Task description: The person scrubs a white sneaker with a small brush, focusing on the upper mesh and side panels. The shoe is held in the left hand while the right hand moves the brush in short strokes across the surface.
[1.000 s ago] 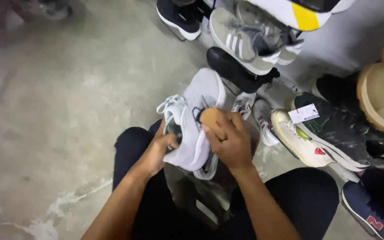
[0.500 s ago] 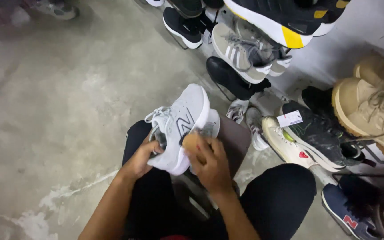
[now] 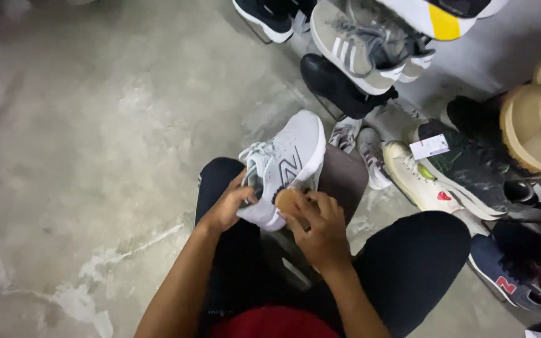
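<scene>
I sit with a light grey sneaker [image 3: 289, 156] held over my knees, toe pointing away from me. My left hand [image 3: 225, 208] grips it at the heel and collar, fingers curled into the opening. My right hand [image 3: 318, 230] is closed around a small tan wooden brush [image 3: 286, 201], which presses against the side of the shoe near the heel. A brown flat box or board [image 3: 343, 178] lies under the shoe between my legs.
Concrete floor [image 3: 82, 156] spreads to the left. To the right and ahead stand many shoes: a grey striped sneaker [image 3: 352, 50], a black shoe [image 3: 342, 87], a cream sneaker [image 3: 417, 181], a black tagged sneaker [image 3: 471, 166], tan boots [image 3: 536, 125], a navy sneaker [image 3: 508, 281].
The brush has slid from the middle of the sneaker's side down toward its heel. The view shifted slightly; the left hand keeps its grip.
</scene>
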